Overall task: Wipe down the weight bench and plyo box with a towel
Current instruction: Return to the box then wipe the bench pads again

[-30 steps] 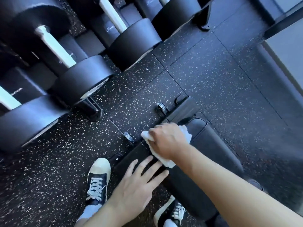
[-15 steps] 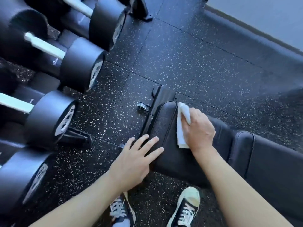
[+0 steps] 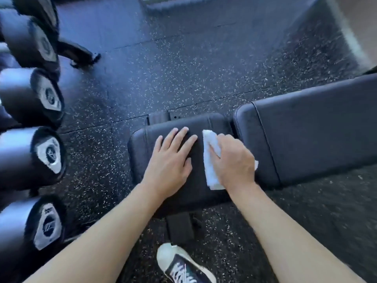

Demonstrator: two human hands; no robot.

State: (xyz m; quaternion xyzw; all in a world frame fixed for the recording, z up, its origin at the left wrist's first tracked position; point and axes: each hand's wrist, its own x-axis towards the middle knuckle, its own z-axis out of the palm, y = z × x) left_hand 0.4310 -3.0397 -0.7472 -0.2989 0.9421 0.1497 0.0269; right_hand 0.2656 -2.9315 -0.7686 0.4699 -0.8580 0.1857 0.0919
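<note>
Both hands on bench [image 3: 306, 135] seat pad.
Right hand [image 3: 234, 162] curled on towel [image 3: 210, 160] near pad's right edge; left hand [image 3: 171, 160] flat, fingers spread, empty.

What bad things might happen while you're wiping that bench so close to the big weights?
The towel is small and folded under the right hand, so it may miss the edges of the seat pad. The left hand lies flat right beside it and might get bumped or leave fresh marks. The shoe stands near the bench foot, a likely trip when stepping toward the long pad.
</note>
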